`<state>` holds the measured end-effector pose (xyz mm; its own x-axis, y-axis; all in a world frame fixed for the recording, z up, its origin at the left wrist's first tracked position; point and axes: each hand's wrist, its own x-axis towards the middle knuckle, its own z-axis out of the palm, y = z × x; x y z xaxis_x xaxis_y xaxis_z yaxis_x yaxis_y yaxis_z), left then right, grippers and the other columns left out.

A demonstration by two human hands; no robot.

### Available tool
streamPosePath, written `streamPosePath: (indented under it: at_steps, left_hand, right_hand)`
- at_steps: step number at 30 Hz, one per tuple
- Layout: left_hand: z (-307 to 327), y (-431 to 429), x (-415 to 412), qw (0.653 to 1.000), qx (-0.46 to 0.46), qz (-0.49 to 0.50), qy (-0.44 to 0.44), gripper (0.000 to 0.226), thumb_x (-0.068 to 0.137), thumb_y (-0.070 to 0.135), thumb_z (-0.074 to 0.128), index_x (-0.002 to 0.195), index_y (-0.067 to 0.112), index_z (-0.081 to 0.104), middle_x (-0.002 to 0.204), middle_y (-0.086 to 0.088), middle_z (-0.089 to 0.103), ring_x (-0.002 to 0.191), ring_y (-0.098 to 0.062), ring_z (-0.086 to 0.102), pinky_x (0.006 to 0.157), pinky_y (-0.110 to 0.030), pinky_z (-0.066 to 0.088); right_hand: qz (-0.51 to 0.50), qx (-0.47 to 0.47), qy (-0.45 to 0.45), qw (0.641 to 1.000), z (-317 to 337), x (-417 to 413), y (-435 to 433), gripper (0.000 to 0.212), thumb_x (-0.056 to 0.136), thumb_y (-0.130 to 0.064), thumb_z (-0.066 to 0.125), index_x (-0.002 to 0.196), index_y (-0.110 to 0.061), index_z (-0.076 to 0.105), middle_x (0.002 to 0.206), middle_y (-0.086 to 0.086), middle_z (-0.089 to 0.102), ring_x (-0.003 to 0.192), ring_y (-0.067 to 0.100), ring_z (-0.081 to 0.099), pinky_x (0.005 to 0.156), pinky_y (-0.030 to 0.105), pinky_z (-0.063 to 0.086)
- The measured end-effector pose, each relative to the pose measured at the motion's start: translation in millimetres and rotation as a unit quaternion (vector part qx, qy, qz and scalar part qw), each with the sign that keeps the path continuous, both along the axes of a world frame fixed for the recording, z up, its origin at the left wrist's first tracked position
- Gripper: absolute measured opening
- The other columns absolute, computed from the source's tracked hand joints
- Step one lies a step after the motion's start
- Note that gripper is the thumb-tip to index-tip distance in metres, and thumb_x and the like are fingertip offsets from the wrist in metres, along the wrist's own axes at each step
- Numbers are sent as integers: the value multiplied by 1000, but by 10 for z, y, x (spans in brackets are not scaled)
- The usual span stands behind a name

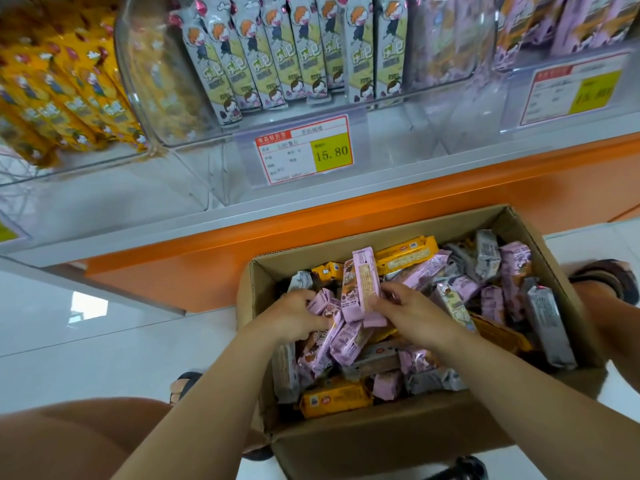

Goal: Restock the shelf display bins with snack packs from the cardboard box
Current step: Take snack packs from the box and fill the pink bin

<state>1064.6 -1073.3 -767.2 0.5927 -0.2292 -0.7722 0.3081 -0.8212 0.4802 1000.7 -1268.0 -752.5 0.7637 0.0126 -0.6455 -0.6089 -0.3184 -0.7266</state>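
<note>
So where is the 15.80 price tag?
In the head view the price tag hangs near the centre, on the front of the clear bin holding grey packs, above the cardboard box.

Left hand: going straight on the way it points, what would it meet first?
Probably the upright pink pack in the right hand, just beyond the pink packs the left hand grips; depth unclear.

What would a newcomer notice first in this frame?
The left hand grips pink packs and the right hand an upright pink pack inside the open cardboard box, bottom centre, amid jumbled pink, grey and yellow packs. Above, a 15.80 price tag hangs below a clear bin of grey-green packs.
</note>
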Motion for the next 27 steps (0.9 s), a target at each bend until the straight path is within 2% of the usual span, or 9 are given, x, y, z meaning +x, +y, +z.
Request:
streamPosePath:
  at_steps: [4, 7, 11, 14, 17, 19, 23, 25, 27]
  left_hand:
    - [36, -4, -50, 999, -20, -33, 26, 90, 81, 25, 76, 151, 24, 18, 152, -4, 31, 112, -22, 58, 96, -39, 51]
    - [88, -48, -140, 996, -28, -77, -28, 93, 82, 17, 74, 152, 21, 13, 156, -3, 25, 122, -19, 48, 92, -27, 47]
    - [107, -85, -161, 993, -82, -23, -86, 84, 85, 9, 68, 150, 25, 18, 139, -3, 43, 97, -7, 52, 72, -17, 46]
    - [129, -122, -123, 990, -116, 4, -83, 82, 88, 13, 67, 151, 27, 16, 134, -1, 43, 97, -7, 50, 73, -15, 46]
    - [137, -165, -130, 989, -141, 14, -52, 77, 86, 15, 70, 149, 24, 25, 149, -7, 35, 126, -19, 44, 96, -25, 39]
    - [141, -198, -133, 985, -163, 28, -43, 72, 85, 15, 71, 146, 22, 33, 150, -6, 36, 137, -19, 36, 100, -24, 33]
    - [156, -235, -143, 976, -200, 66, -54, 63, 85, 13, 71, 140, 24, 42, 149, 2, 38, 139, -17, 33, 105, -30, 34]
    - [151, -196, -145, 977, -183, 62, -88, 59, 86, 15, 70, 139, 25, 44, 148, 4, 40, 138, -17, 34, 104, -30, 33]
    - [150, -134, -140, 984, -144, 30, -105, 63, 86, 23, 70, 142, 23, 41, 148, 4, 39, 133, -13, 38, 98, -25, 33]
  right_hand:
    - [-93, 128, 71, 985, 49, 15, 46, 35, 96, -30, 53, 130, -27, 44, 133, 4, 48, 111, 28, 58, 82, 47, 57]
    - [-114, 188, 88, 972, 55, 15, 66, 36, 95, -29, 55, 129, -26, 44, 123, 8, 58, 100, 28, 65, 80, 46, 57]
    - [-135, 196, 70, 969, 58, 3, 80, 32, 93, -28, 58, 124, -22, 52, 121, 8, 60, 98, 28, 66, 79, 45, 58]
    - [-128, 138, 25, 982, 66, 20, 11, 22, 90, -29, 63, 111, -26, 59, 121, 4, 58, 102, 26, 63, 82, 43, 57]
    - [-77, 12, -27, 997, 103, 30, -85, 43, 89, -29, 66, 128, -25, 50, 127, -2, 51, 101, 17, 55, 76, 29, 50]
    - [-63, -34, -68, 995, 94, 39, -149, 49, 90, -26, 65, 134, -23, 46, 131, -1, 49, 92, 14, 53, 70, 24, 41]
    - [-74, -104, -134, 983, 88, 74, -227, 42, 93, -18, 61, 132, -21, 47, 126, 2, 53, 91, 22, 58, 66, 26, 46]
    - [-51, -138, -166, 975, 88, 75, -221, 39, 93, -16, 60, 130, -18, 51, 116, 2, 56, 84, 20, 56, 58, 16, 42]
    - [-12, -154, -177, 972, 88, 59, -180, 37, 91, -17, 62, 127, -17, 53, 112, 8, 58, 73, 20, 54, 57, 21, 40]
